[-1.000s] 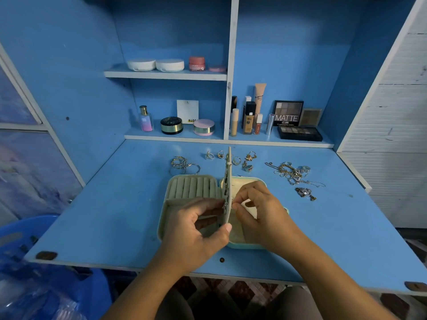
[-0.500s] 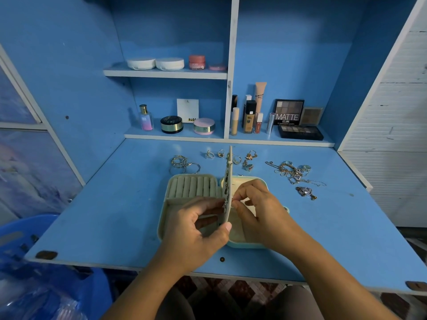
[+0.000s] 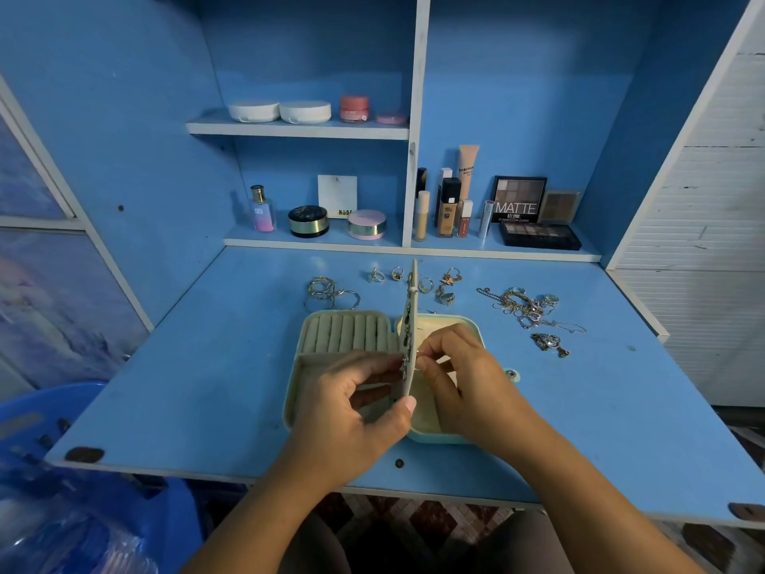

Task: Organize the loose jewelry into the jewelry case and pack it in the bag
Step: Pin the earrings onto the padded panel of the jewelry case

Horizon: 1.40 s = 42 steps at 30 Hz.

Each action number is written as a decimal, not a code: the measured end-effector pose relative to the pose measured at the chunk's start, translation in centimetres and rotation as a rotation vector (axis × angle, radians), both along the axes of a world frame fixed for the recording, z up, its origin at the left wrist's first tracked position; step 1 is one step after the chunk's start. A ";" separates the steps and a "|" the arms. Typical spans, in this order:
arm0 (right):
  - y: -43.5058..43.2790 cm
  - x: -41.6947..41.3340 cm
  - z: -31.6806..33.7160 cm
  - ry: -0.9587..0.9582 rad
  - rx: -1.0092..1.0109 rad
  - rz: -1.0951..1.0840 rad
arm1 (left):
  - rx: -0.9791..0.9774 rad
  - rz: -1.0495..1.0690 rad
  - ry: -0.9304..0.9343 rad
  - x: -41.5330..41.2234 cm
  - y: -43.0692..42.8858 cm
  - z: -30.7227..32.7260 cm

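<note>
Blue desk [image 3: 207, 387]. Jewelry case [image 3: 343, 337], open flat at centre, its middle flap [image 3: 410, 325] upright. Left hand [image 3: 352, 412] pinching the flap's near edge. Right hand [image 3: 463, 379], fingertips pressed together at the flap's right face. Necklace tangle [image 3: 525, 306], loose, right of case. Rings [image 3: 397, 274] behind case.

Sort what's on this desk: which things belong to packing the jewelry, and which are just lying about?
Part of the job:
- jewelry case, open, its middle panel held upright by the left hand and right hand
- hoops
- rings
- tangled chains
- pendant

Just lying about:
- perfume bottle
- compacts
- eyeshadow palettes
- foundation tubes
- jars on the top shelf
</note>
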State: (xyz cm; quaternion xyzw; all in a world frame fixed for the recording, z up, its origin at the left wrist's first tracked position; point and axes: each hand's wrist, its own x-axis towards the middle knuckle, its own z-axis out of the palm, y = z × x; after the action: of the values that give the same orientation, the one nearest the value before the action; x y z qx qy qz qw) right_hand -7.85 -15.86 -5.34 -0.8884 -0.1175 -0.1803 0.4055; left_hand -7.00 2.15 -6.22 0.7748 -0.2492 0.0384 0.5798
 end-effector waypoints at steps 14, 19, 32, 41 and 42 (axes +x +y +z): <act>0.1 -0.5 0.5 0.112 -0.010 0.039 | -0.002 -0.007 -0.011 0.0 0.0 0.0; 0.1 -0.4 0.8 0.119 -0.064 0.042 | -0.007 -0.011 -0.022 0.0 -0.1 0.1; -0.1 -0.4 1.1 0.133 -0.072 0.064 | -0.027 -0.037 -0.024 0.0 0.0 0.2; -0.2 0.3 1.3 0.141 -0.135 0.076 | -0.040 -0.053 -0.021 0.0 -0.1 0.2; -0.3 0.4 1.2 0.155 -0.121 0.085 | -0.041 -0.055 -0.021 0.0 -0.1 0.2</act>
State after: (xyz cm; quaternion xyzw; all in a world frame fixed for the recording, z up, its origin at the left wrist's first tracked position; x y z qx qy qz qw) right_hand -7.49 -16.11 -4.11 -0.9167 -0.1338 -0.0863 0.3664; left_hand -6.97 2.08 -6.03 0.7550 -0.2756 0.0354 0.5940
